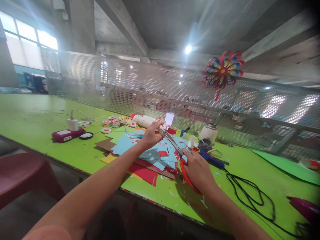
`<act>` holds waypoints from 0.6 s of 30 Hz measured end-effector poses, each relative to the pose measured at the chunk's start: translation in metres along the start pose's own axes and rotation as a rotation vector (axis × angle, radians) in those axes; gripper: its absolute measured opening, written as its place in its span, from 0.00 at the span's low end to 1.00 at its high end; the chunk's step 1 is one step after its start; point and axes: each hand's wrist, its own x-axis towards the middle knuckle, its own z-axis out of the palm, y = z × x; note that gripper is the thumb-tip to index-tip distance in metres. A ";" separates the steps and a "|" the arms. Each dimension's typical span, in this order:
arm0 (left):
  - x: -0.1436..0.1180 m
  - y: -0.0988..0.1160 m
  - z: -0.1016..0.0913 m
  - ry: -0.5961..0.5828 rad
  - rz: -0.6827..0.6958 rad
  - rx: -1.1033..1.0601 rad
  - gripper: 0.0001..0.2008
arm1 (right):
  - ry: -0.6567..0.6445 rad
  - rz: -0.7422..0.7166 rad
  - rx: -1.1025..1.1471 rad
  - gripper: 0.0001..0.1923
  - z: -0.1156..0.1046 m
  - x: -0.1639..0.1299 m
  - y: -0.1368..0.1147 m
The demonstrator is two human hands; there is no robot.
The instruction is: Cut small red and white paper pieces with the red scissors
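R hand (198,170) clamped on scissors (175,146); L hand (151,135) pinching paper scrap (160,128); glue gun (212,160) beside, paper pile (150,156) under.

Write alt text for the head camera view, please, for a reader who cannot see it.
The right hand holds red-handled scissors while the left hand touches the blade tips, above a pile of blue and red paper sheets on a green table. A paper pinwheel hangs on the mesh screen behind.

Both forearms are bare, no sleeves, and the hands (175,150) wear no gloves or rings.
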 end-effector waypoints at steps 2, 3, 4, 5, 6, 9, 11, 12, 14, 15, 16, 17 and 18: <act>0.000 0.001 0.000 -0.016 -0.016 0.011 0.29 | 0.002 -0.004 -0.003 0.22 0.000 0.001 0.002; -0.001 0.001 0.000 -0.020 -0.029 0.014 0.29 | 0.004 -0.005 -0.004 0.22 0.001 0.001 0.002; -0.001 0.002 0.000 -0.023 -0.043 0.016 0.29 | 0.006 -0.006 -0.004 0.22 0.001 0.001 0.002; -0.001 0.002 -0.001 -0.026 -0.055 0.017 0.29 | 0.008 -0.006 -0.003 0.22 0.001 0.002 0.003; -0.001 0.002 -0.001 -0.030 -0.066 0.018 0.29 | 0.010 -0.005 -0.001 0.22 0.001 0.002 0.002; -0.001 0.001 -0.002 -0.045 -0.082 0.026 0.28 | 0.019 0.001 0.007 0.22 0.000 0.002 0.001; 0.000 0.002 -0.003 -0.039 -0.084 0.036 0.28 | 0.033 0.006 0.036 0.21 0.000 0.002 0.000; 0.000 0.003 -0.003 -0.031 -0.093 0.038 0.28 | 0.044 0.013 0.076 0.21 -0.001 0.001 -0.001; 0.001 0.006 -0.002 -0.006 -0.144 0.009 0.28 | 0.067 0.031 0.179 0.21 0.000 0.001 -0.001; 0.002 0.008 -0.002 0.004 -0.187 -0.028 0.29 | 0.075 0.040 0.232 0.21 0.000 0.001 0.000; 0.003 0.011 -0.001 0.012 -0.236 -0.085 0.30 | 0.082 0.047 0.276 0.21 0.001 0.001 0.000; 0.004 0.015 -0.001 0.020 -0.288 -0.160 0.30 | 0.084 0.048 0.307 0.20 0.002 0.002 0.002; 0.005 0.018 -0.002 0.028 -0.335 -0.247 0.30 | 0.087 0.046 0.334 0.19 0.002 0.004 0.004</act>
